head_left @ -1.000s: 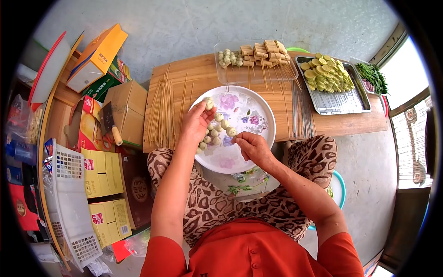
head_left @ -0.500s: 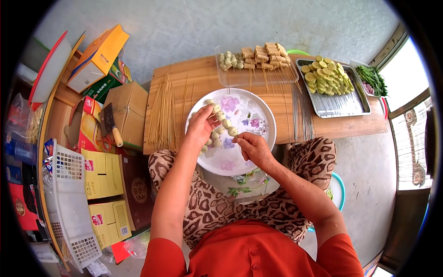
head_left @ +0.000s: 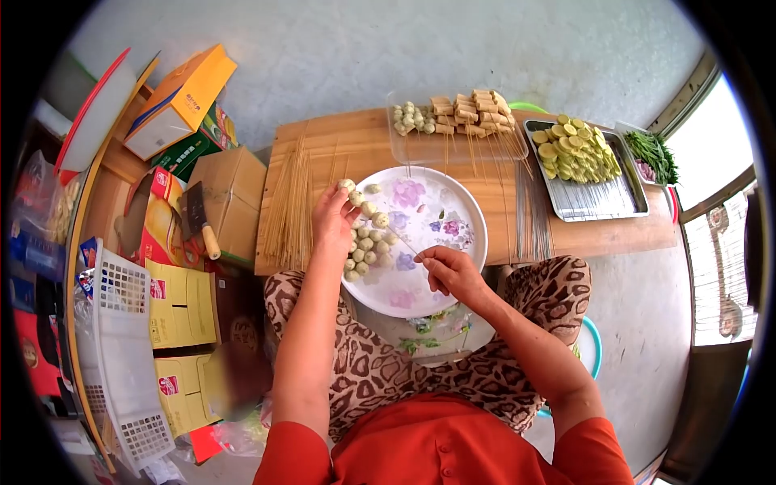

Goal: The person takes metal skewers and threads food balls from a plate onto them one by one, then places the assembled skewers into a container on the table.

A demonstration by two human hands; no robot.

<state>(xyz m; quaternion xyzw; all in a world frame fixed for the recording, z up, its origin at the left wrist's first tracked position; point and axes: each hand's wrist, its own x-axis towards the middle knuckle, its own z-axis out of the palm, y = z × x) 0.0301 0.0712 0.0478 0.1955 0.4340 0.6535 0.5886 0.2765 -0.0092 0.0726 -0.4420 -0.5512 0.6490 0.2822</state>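
My left hand (head_left: 333, 217) is closed around the far end of a row of pale green-speckled balls (head_left: 369, 208) threaded on a thin skewer (head_left: 404, 244). The skewer's bare near end is pinched in my right hand (head_left: 449, 271), to the right of the balls. Both hands are over a round white tray (head_left: 404, 301) with a floral pattern. Loose balls (head_left: 360, 254) of the same kind lie on the tray's left side, beside and below my left wrist.
Bare skewers (head_left: 289, 202) lie left of the tray. Behind it, a clear container (head_left: 517, 149) holds skewered balls and brown rolls. A metal tray (head_left: 598, 212) of green slices stands right, near leafy greens (head_left: 651, 155). A cleaver (head_left: 196, 212) leans by a carton (head_left: 230, 186).
The balls on the skewer now sit toward my left hand, leaving a bare length of skewer near my right hand. More loose balls show on the tray. The whole view has shifted slightly.
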